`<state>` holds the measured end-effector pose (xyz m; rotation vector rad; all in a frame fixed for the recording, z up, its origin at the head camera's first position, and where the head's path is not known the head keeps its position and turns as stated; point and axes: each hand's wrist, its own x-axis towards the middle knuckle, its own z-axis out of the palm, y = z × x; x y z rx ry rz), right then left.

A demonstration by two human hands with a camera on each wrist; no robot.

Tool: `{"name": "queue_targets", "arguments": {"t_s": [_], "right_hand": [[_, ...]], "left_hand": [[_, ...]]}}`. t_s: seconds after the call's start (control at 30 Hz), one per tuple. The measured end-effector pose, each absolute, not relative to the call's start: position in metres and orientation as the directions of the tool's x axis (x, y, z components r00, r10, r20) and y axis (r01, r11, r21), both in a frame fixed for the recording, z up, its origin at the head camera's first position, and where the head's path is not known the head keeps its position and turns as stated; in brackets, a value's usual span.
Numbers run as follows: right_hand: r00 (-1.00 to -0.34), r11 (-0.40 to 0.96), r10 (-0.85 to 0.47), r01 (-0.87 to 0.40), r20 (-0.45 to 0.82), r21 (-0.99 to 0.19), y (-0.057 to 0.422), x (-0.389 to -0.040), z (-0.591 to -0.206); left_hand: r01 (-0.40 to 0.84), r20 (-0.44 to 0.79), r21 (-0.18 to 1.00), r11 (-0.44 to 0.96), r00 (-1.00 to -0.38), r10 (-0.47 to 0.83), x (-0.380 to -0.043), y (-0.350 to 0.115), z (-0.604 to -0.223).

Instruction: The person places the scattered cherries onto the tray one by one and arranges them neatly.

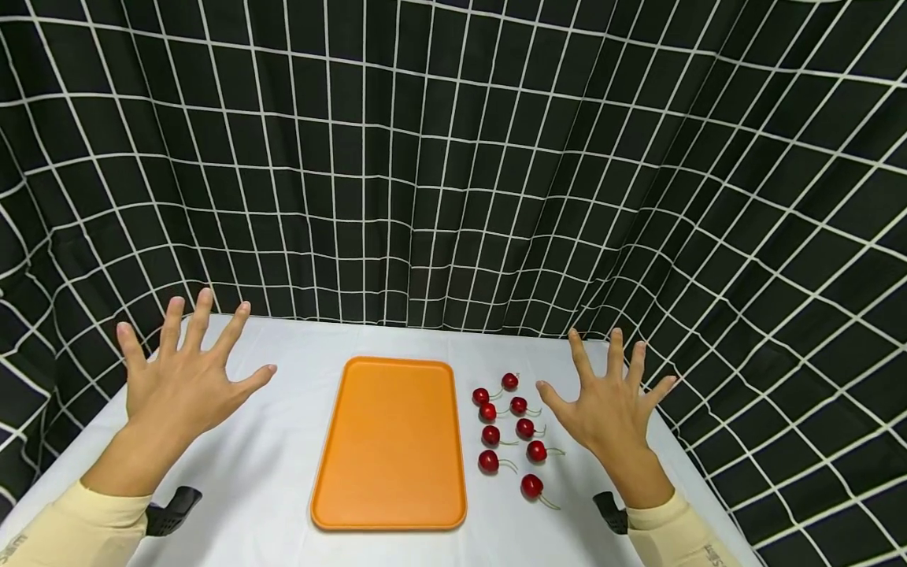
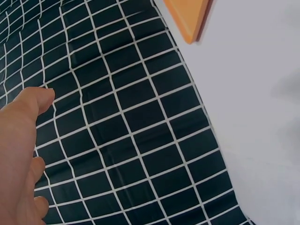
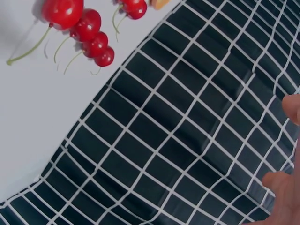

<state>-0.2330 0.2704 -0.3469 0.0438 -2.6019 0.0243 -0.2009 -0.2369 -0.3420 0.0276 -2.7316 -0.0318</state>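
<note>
My left hand [image 1: 180, 382] hovers over the left side of the table, fingers spread and holding nothing. On the other side, my right hand [image 1: 611, 408] is likewise spread wide, just right of the cherries. Between the hands lies an orange rectangular tray [image 1: 390, 445] with a low rim and nothing on it. Several dark red cherries with green stems, one of them a cherry [image 1: 531, 487] nearest the front, lie in two loose rows right of the tray. In the right wrist view, a large cherry [image 3: 63, 11] shows at the top left, apart from the fingers.
A white cloth [image 1: 283, 346] covers the table. Black curtains with a white grid [image 1: 425, 157] stand behind it and along both sides. Each wrist wears a black strap mount, such as the left mount [image 1: 172, 510], below the hand.
</note>
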Motion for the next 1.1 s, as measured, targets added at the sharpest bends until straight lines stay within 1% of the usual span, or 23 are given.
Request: {"name": "queue_targets", "arguments": {"t_s": [0.1,0.27,0.6,0.77,0.87,0.93,1.1], "right_hand": [[-0.858,0.999,-0.036,-0.043,0.512,-0.001,0.269,-0.228,-0.348],[-0.86,0.999,-0.048,-0.053,0.509,0.005,0.267,-0.217,-0.349],[-0.845,0.995,-0.081,-0.099,0.529,-0.007,0.263,-0.207,-0.354],[-0.844,0.994,-0.085,-0.106,0.529,-0.009,0.263,-0.205,-0.357],[-0.845,0.994,-0.087,-0.11,0.528,-0.012,0.262,-0.203,-0.358],[-0.845,0.994,-0.087,-0.111,0.527,-0.013,0.261,-0.202,-0.358],[-0.845,0.994,-0.088,-0.111,0.528,-0.011,0.259,-0.201,-0.359]], "left_hand": [[0.014,0.421,0.037,0.999,-0.907,-0.003,-0.195,-0.234,-0.348],[0.11,0.477,0.044,0.993,-0.875,0.076,-0.186,-0.227,-0.365],[0.249,0.514,0.053,0.967,-0.837,0.188,-0.175,-0.204,-0.4],[0.307,0.526,0.095,0.947,-0.823,0.214,-0.169,-0.191,-0.42],[0.328,0.514,0.135,0.935,-0.83,0.217,-0.166,-0.183,-0.431],[0.337,0.489,0.178,0.925,-0.845,0.214,-0.164,-0.177,-0.437],[0.321,0.352,0.325,0.89,-0.914,0.201,-0.158,-0.165,-0.448]]}}
